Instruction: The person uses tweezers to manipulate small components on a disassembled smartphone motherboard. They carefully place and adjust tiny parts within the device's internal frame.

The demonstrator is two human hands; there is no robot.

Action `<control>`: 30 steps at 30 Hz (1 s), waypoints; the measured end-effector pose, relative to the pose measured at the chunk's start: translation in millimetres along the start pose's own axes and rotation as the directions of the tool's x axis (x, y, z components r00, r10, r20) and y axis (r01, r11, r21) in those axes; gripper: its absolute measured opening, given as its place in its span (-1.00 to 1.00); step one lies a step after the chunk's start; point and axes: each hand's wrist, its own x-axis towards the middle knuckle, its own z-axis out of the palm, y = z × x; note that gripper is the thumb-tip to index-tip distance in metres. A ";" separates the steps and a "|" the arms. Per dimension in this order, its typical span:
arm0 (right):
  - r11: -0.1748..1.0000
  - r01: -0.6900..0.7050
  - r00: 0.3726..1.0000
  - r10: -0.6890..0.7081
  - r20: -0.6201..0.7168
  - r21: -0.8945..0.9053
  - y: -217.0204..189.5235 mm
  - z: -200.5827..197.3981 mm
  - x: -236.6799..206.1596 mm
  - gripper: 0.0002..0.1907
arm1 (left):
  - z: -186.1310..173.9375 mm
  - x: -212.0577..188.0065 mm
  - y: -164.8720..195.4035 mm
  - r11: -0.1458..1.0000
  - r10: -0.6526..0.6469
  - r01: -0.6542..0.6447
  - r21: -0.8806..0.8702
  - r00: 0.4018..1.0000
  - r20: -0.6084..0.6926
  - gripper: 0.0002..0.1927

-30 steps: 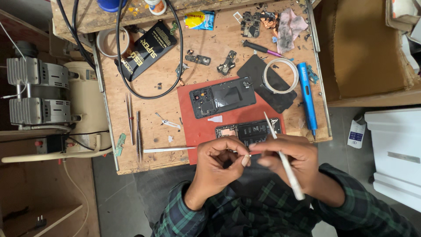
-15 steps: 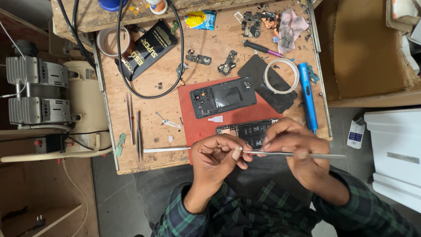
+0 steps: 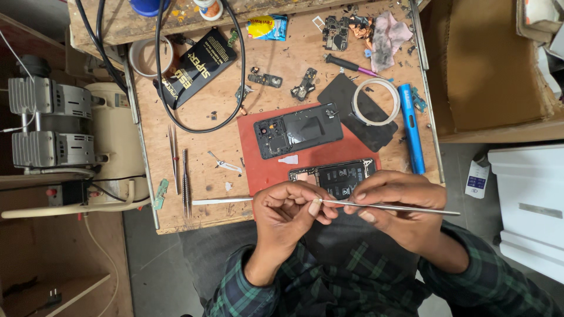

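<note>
I see my left hand (image 3: 289, 212) and right hand (image 3: 395, 202) pinching one metal tool (image 3: 390, 207) past the bench edge (image 3: 200, 224), two opened phones (image 3: 298, 130) just above.

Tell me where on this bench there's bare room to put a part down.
Best patch: bare wood between the tweezers and the red mat, below the black cable. The mat's lower left corner is free too. The top right is crowded with phone parts, the tape ring and the blue tool. Both hands cover the front edge.
</note>
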 end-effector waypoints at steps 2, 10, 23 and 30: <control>1.000 0.001 1.000 -0.001 0.005 0.017 0.0 -0.5 0.8 -0.82 | -0.4 0.1 0.4 1.000 0.002 -0.002 0.008 1.000 0.006 -0.94; 0.999 0.024 0.998 -0.022 0.056 -0.042 0.2 -4.0 1.9 -0.81 | 1.7 2.0 1.9 0.999 0.025 -0.025 -0.024 1.000 0.006 -0.94; 0.978 -0.197 0.978 0.192 -0.079 -0.070 21.2 -17.1 24.4 -0.83 | -18.2 4.7 21.7 0.965 0.211 -0.179 0.193 0.964 -0.162 -0.96; 0.470 -0.213 0.977 0.095 -0.191 -0.856 55.2 -22.8 42.7 -0.73 | -52.0 -2.6 91.2 0.821 0.543 -0.437 0.366 0.796 -0.268 -0.92</control>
